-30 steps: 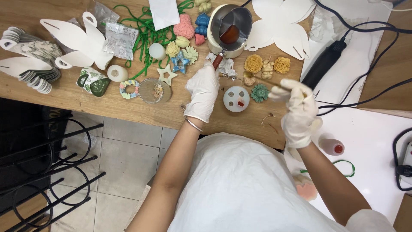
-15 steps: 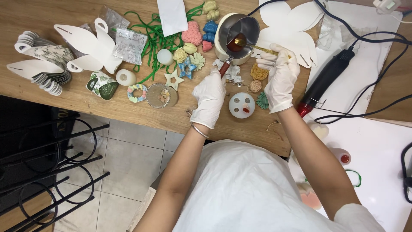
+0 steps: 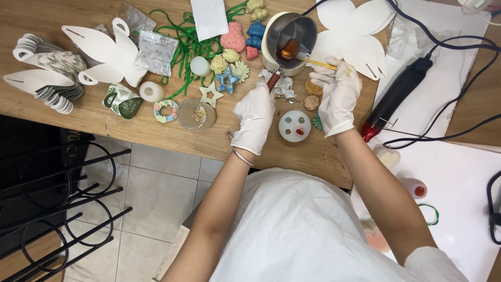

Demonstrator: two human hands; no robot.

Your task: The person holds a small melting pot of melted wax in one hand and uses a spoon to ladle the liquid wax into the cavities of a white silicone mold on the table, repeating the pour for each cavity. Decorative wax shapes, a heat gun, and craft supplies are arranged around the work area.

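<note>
Hands were both gloved and over the wooden table (image 3: 130, 133): your left hand (image 3: 254, 117) was clamped on the red handle of a small ladle (image 3: 288, 50) whose bowl of amber liquid sat inside the steel melting pot (image 3: 290, 35). Your right hand (image 3: 338, 95) pinched a thin yellow stick (image 3: 319, 63) that reached toward the pot rim. Round white mould (image 3: 295, 126) lay between your hands, the black heat gun (image 3: 395, 101) just right of them.

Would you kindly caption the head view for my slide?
Gloved left hand holds a spoon over a metal pot; gloved right hand holds a thin yellow stick.
</note>
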